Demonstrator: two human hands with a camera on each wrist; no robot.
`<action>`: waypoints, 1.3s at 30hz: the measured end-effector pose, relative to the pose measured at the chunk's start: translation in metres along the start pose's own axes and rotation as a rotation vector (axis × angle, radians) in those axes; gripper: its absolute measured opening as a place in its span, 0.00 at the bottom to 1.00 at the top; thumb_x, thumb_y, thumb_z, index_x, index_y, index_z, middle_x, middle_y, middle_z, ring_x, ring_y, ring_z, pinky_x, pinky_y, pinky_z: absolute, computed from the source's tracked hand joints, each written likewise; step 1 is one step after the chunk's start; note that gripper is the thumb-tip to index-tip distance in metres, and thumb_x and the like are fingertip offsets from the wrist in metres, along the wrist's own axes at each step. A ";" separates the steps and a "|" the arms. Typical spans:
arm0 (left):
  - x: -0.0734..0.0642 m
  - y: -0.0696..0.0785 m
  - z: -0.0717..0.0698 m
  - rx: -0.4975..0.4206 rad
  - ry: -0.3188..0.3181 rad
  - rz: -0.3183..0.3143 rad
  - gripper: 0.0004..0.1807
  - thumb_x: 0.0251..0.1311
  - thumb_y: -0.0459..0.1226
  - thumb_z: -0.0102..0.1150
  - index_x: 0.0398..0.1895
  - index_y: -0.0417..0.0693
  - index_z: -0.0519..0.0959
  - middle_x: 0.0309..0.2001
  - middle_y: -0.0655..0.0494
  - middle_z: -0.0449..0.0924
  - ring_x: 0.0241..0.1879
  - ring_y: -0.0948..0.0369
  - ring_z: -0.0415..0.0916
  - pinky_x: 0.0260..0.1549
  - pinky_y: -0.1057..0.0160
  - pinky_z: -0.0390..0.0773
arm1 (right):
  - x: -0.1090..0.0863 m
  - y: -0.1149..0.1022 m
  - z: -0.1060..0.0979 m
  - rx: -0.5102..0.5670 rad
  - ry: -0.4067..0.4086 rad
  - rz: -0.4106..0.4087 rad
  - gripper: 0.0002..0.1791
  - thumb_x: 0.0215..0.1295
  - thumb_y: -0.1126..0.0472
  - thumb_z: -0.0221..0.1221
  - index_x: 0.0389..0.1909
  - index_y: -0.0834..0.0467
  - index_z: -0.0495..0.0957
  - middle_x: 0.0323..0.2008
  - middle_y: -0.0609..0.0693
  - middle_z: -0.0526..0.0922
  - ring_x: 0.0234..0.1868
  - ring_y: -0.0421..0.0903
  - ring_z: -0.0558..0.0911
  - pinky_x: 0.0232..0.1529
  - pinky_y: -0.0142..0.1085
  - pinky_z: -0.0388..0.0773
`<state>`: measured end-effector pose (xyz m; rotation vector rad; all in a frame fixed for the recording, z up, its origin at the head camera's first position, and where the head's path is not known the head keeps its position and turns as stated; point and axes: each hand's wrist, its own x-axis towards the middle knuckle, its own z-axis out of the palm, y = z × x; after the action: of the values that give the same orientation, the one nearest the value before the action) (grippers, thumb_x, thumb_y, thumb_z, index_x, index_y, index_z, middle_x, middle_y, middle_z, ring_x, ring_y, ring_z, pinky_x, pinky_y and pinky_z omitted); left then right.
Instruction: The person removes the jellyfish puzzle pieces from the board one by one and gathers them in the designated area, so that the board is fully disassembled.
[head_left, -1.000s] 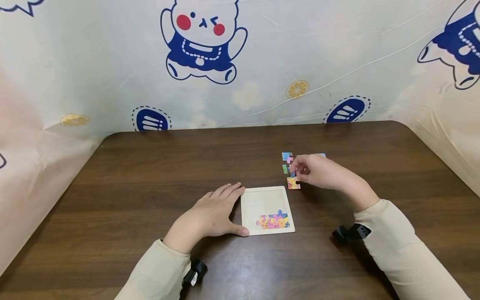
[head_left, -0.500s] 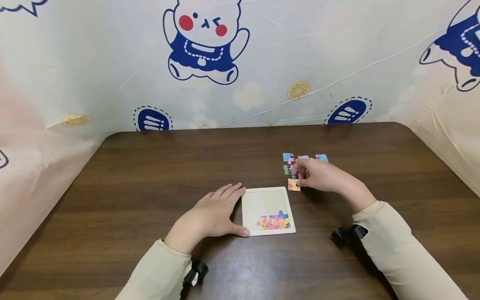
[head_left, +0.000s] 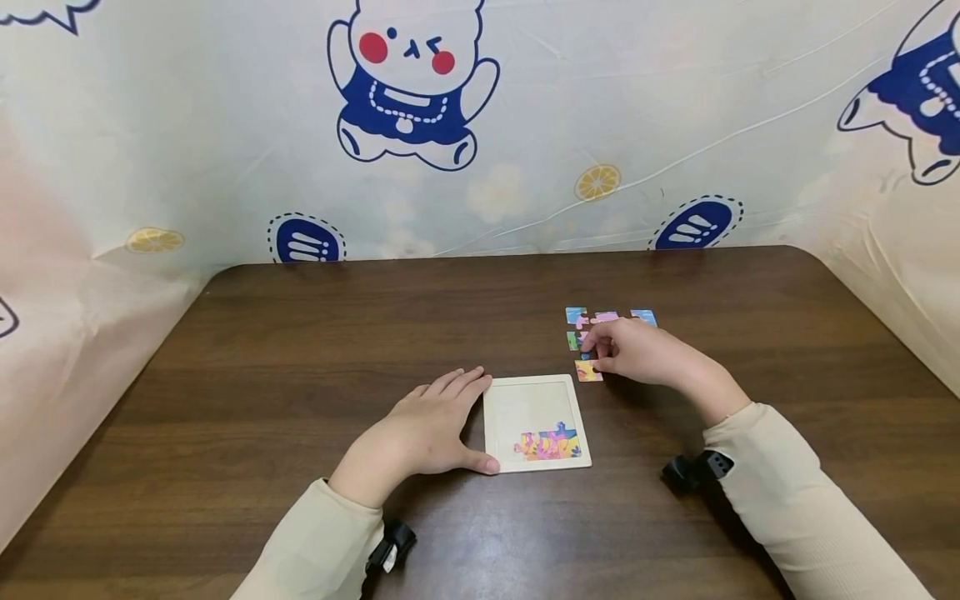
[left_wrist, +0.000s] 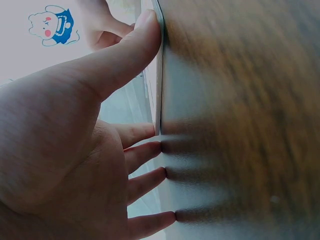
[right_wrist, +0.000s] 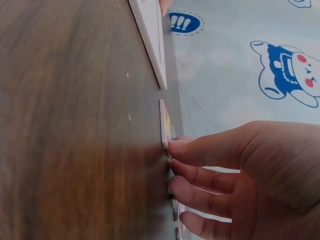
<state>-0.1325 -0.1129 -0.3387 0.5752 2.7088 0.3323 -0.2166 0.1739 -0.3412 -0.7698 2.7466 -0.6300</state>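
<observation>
In the head view, my left hand [head_left: 423, 425] rests at the left side of a pale square puzzle tray [head_left: 525, 383], thumb on its near left corner and fingers spread toward the far corner. Joined pink, yellow and blue jigsaw pieces [head_left: 551, 444] lie in the tray's lower right. My right hand [head_left: 641, 350] is over the loose pieces beyond the tray, its fingers loosely bent. Its thumb [right_wrist: 179, 147] is right at the edge of a yellow jigsaw piece [head_left: 588, 372] lying flat on the table. The right fingertips partly hide a blue piece [head_left: 586, 356].
Behind the right hand lie more loose pieces, including a blue-and-pink one [head_left: 576, 316], a pink one [head_left: 604, 317], a green one [head_left: 573, 341] and a light blue one [head_left: 643, 316]. The brown table [head_left: 300, 333] ends at a printed cloth backdrop [head_left: 525, 125].
The right hand has shifted slightly toward the near side, uncovering more of the pink and light blue pieces behind it. Its thumb has come to the yellow piece's edge. The left hand stays put.
</observation>
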 end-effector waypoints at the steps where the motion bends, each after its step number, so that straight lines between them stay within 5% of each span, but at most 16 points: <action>1: 0.000 0.000 0.000 0.000 -0.001 0.001 0.56 0.49 0.60 0.72 0.78 0.50 0.56 0.78 0.56 0.51 0.76 0.54 0.46 0.70 0.45 0.54 | 0.000 0.000 0.000 -0.004 0.004 0.001 0.08 0.61 0.69 0.66 0.41 0.63 0.82 0.24 0.47 0.75 0.26 0.42 0.71 0.29 0.34 0.69; 13: -0.001 0.000 -0.001 -0.001 0.001 0.001 0.56 0.49 0.60 0.72 0.77 0.50 0.56 0.77 0.56 0.51 0.76 0.54 0.47 0.70 0.45 0.54 | -0.003 -0.017 -0.003 0.070 0.013 -0.051 0.09 0.64 0.68 0.63 0.44 0.62 0.82 0.28 0.47 0.76 0.26 0.43 0.72 0.27 0.33 0.70; 26: -0.001 0.000 -0.001 -0.001 -0.002 -0.005 0.56 0.49 0.60 0.72 0.77 0.50 0.56 0.77 0.56 0.51 0.76 0.53 0.47 0.70 0.46 0.55 | -0.009 -0.040 -0.002 0.189 -0.121 -0.139 0.09 0.67 0.65 0.63 0.47 0.59 0.82 0.33 0.44 0.79 0.35 0.43 0.76 0.37 0.36 0.76; 39: 0.000 0.001 -0.001 0.001 -0.008 -0.007 0.56 0.49 0.60 0.71 0.77 0.51 0.56 0.77 0.56 0.51 0.76 0.54 0.46 0.70 0.45 0.54 | -0.010 -0.054 0.007 0.218 -0.260 -0.205 0.07 0.66 0.67 0.63 0.43 0.56 0.81 0.30 0.42 0.78 0.35 0.41 0.76 0.35 0.33 0.76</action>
<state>-0.1325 -0.1128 -0.3371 0.5658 2.7034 0.3260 -0.1822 0.1353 -0.3218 -1.0090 2.3381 -0.7923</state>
